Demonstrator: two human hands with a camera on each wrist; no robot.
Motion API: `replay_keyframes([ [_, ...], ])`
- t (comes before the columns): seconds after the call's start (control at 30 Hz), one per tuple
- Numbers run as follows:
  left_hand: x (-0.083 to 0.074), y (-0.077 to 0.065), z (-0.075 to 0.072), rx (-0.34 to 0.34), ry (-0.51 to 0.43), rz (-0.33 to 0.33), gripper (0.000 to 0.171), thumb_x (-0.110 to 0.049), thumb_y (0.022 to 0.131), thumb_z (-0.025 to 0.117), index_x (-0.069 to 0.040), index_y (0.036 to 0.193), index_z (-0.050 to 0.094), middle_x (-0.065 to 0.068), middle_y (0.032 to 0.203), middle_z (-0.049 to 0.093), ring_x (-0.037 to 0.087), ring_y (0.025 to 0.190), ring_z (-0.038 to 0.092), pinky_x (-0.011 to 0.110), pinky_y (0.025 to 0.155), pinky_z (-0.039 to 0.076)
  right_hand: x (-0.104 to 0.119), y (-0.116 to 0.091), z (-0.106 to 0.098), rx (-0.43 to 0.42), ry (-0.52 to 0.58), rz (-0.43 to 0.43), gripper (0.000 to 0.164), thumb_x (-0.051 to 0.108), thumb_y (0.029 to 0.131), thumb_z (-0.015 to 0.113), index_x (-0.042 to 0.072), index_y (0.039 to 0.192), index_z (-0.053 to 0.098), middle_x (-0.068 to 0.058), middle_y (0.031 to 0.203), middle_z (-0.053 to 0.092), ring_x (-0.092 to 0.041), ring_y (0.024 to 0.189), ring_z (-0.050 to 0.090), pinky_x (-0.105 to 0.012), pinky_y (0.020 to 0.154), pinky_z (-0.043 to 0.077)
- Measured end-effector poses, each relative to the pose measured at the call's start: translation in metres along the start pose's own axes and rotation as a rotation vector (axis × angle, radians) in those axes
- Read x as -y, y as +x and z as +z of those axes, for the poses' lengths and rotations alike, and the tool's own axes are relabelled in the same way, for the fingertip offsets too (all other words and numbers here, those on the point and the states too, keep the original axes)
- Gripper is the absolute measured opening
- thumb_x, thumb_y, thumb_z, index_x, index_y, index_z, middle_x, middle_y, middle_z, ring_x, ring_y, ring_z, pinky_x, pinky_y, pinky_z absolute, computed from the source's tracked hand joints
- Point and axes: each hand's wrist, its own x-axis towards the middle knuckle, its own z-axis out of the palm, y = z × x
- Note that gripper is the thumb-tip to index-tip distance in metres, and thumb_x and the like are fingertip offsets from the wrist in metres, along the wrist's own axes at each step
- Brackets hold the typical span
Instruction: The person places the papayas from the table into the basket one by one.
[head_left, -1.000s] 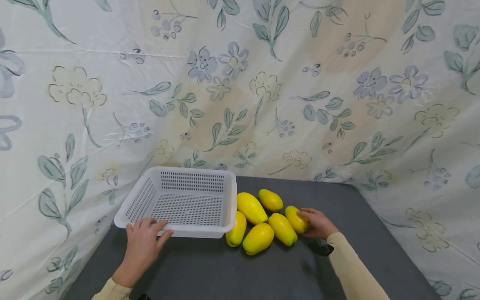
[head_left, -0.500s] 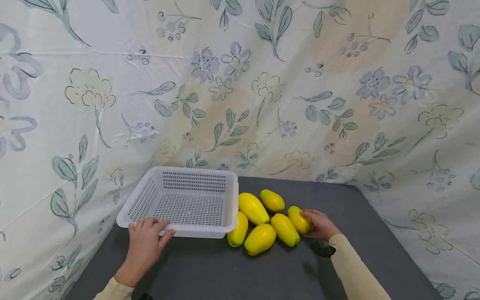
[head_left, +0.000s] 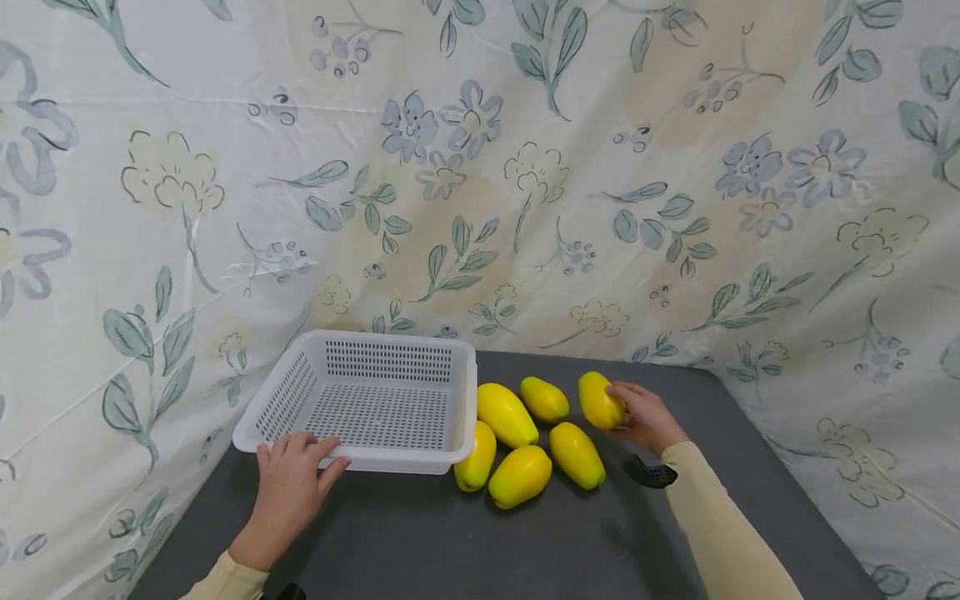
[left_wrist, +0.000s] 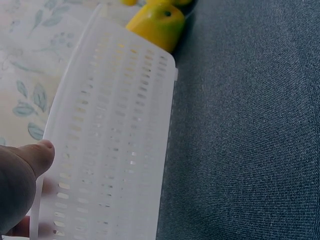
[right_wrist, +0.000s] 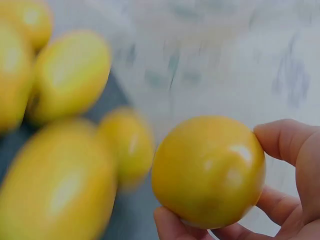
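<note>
My right hand [head_left: 647, 417] holds a yellow mango [head_left: 600, 402] up off the dark table, to the right of the other fruit. In the right wrist view, the thumb lies on one side of the held mango [right_wrist: 210, 172] and the fingers on the other. My left hand [head_left: 291, 492] grips the near rim of a white perforated basket [head_left: 442, 460]. The left wrist view has the thumb [left_wrist: 39, 156] at the rim, with fingers showing faintly through the basket wall. No fruit lies inside the basket.
Several more mangoes lie on the grey table [head_left: 480, 558] right of the basket, including a near one [head_left: 520, 477], a large one [head_left: 507, 415], a far one [head_left: 544, 399] and one apart [head_left: 577, 455]. A floral cloth [head_left: 480, 208] hangs behind and at both sides.
My right hand has lifted the mango up and away from the group; the mango beside it has shifted slightly. My left hand stays on the basket rim.
</note>
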Motion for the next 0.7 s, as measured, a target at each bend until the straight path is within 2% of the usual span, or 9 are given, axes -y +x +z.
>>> replay_keyframes([
  [0.07,0.000,0.001,0.000,-0.009,0.004,0.008,0.033,-0.025,0.074,0.087,-0.006,0.099,0.079,0.020,0.094,0.064,0.044,0.091,0.058,0.062,0.077,0.034,0.026,-0.004,0.018,0.026,0.005,-0.034,0.069,0.038,0.106,0.051,0.004,0.160,0.024,-0.025,0.156,0.033,-0.038,0.126,0.052,-0.052,0.101,0.053],
  [0.13,-0.001,0.001,0.000,-0.011,0.009,0.010,0.033,-0.025,0.073,0.087,-0.006,0.099,0.079,0.020,0.094,0.064,0.044,0.091,0.059,0.062,0.076,0.034,0.052,-0.010,0.044,0.088,0.015,-0.068,0.067,0.037,0.106,0.051,0.008,0.160,0.025,-0.024,0.155,0.036,-0.036,0.126,0.053,-0.052,0.102,0.052],
  [0.2,-0.002,0.001,0.000,-0.006,0.012,0.003,0.033,-0.026,0.073,0.087,-0.007,0.099,0.079,0.020,0.094,0.064,0.045,0.091,0.059,0.062,0.076,0.035,0.073,-0.017,0.077,0.156,0.006,-0.103,0.063,0.036,0.106,0.053,0.011,0.159,0.030,-0.021,0.152,0.042,-0.034,0.123,0.056,-0.050,0.100,0.052],
  [0.3,0.000,0.000,-0.002,0.008,0.010,-0.017,0.032,-0.026,0.074,0.087,-0.007,0.099,0.079,0.020,0.094,0.065,0.045,0.092,0.060,0.064,0.078,0.035,0.093,-0.028,0.136,0.278,-0.055,-0.166,0.058,0.034,0.104,0.057,0.012,0.155,0.039,-0.020,0.146,0.049,-0.032,0.115,0.060,-0.047,0.093,0.055],
  [0.4,0.000,0.000,-0.002,0.023,0.005,-0.028,0.031,-0.027,0.076,0.087,-0.007,0.099,0.079,0.019,0.094,0.065,0.044,0.093,0.059,0.064,0.079,0.035,0.100,-0.037,0.186,0.363,-0.118,-0.199,0.054,0.032,0.101,0.062,0.013,0.150,0.047,-0.018,0.142,0.055,-0.030,0.109,0.063,-0.045,0.088,0.059],
  [0.47,0.000,0.000,-0.002,0.032,0.005,-0.028,0.031,-0.027,0.076,0.087,-0.007,0.099,0.079,0.019,0.094,0.065,0.043,0.094,0.059,0.063,0.079,0.035,0.099,-0.042,0.211,0.399,-0.152,-0.210,0.052,0.031,0.100,0.064,0.012,0.147,0.051,-0.017,0.139,0.057,-0.029,0.105,0.064,-0.045,0.085,0.060],
  [0.57,-0.002,0.000,-0.001,0.045,0.011,-0.032,0.032,-0.027,0.076,0.087,-0.007,0.099,0.079,0.019,0.094,0.065,0.043,0.094,0.058,0.062,0.080,0.034,0.092,-0.042,0.236,0.426,-0.164,-0.201,0.049,0.030,0.099,0.066,0.011,0.143,0.054,-0.016,0.135,0.059,-0.027,0.103,0.064,-0.045,0.083,0.061],
  [0.7,-0.001,0.001,-0.005,0.056,0.023,-0.049,0.033,-0.026,0.076,0.088,-0.007,0.100,0.079,0.019,0.095,0.065,0.042,0.095,0.057,0.060,0.080,0.033,0.082,-0.038,0.256,0.429,-0.186,-0.184,0.049,0.029,0.098,0.068,0.010,0.141,0.056,-0.016,0.134,0.059,-0.027,0.103,0.063,-0.047,0.083,0.061],
])
